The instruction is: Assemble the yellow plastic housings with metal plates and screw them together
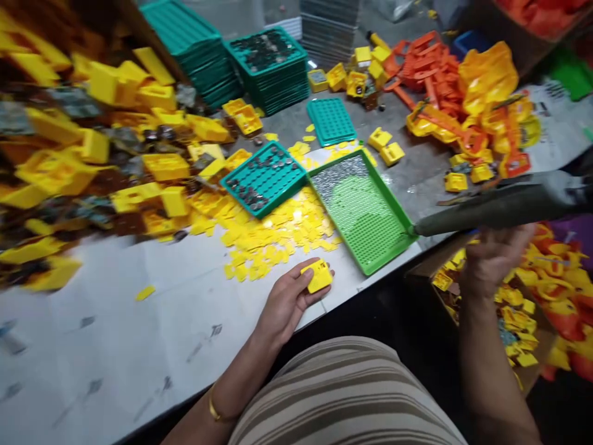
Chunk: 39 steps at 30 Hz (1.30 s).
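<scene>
Between the thumb and fingers of my left hand (pixel 287 300) is a small yellow plastic case (pixel 317 275), held flat above the table's front edge. My right hand (pixel 495 259) is blurred, just below a dark electric screwdriver (pixel 491 207); whether it grips the tool I cannot tell. The screwdriver's tip reaches the near right corner of a green perforated tray (pixel 340 232). Small silver screws (pixel 343 176) lie at that tray's far end. Beside it, a teal tray (pixel 266 179) with small round metal parts rests on loose yellow flat pieces (pixel 278 232).
Yellow cases (pixel 157 167) with metal parts heap up at the left. Stacked teal trays (pixel 269 71) stand behind, near a single teal tray (pixel 332 121). Orange parts (pixel 428 68) pile at the back right. A cardboard box (pixel 540 355) with yellow pieces sits below the table edge, right.
</scene>
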Motion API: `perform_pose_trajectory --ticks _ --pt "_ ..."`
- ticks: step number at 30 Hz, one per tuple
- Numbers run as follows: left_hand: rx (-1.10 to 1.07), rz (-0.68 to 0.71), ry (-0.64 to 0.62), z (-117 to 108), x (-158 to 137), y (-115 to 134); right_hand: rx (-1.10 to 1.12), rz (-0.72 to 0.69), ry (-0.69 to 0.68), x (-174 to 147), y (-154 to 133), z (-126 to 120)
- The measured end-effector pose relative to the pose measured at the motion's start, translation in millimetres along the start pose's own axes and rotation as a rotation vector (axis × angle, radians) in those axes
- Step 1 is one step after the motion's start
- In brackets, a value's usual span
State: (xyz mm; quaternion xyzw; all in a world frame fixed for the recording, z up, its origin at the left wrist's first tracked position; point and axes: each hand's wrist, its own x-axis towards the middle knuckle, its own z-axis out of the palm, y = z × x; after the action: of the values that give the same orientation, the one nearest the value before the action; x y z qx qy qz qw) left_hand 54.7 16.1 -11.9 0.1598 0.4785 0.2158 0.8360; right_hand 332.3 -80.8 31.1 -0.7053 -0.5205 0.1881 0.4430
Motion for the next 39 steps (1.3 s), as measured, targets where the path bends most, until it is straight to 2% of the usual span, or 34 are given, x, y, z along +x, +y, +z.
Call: perform_pose_trajectory --ticks 2,7,9,13,16,18,26,33,38,39 --pt "0.059 -0.055 -0.041 11.2 -0.3 -0.8 0.062 0.009 0.13 17.0 13.7 -10.8" --pt "0.177 -0.104 -0.091 31.9 -4.9 1.2 0.264 -0.005 0.018 51.7 27.4 -7.3" --pt "0.206 -0.104 -0.098 39.4 -4.5 2.4 0.358 -0.056 0.037 59.9 27.0 -0.4" --pt "0.234 -0.127 -0.151 58.4 2.3 2.8 0.418 -0.114 0.206 73.9 23.2 15.9" --pt "0.233 -0.15 -0.178 72.7 9.9 1.2 0.356 -0.067 0.376 84.3 19.7 30.8" --pt "0.229 -0.149 -0.182 79.3 14.2 0.2 0.351 -0.042 0.428 89.6 18.2 40.3" --pt "0.202 -0.177 -0.151 80.2 21.7 0.7 0.275 0.055 0.398 96.3 21.0 53.4" --pt "0.194 -0.191 -0.143 79.7 22.6 1.7 0.493 -0.061 0.444 95.7 22.2 56.2" --pt "0.196 -0.185 -0.116 83.9 21.1 2.1 0.347 0.014 0.38 93.3 25.3 55.3" --pt "0.197 -0.182 -0.106 84.9 20.8 1.9 0.306 0.033 0.328 93.0 25.2 53.5"
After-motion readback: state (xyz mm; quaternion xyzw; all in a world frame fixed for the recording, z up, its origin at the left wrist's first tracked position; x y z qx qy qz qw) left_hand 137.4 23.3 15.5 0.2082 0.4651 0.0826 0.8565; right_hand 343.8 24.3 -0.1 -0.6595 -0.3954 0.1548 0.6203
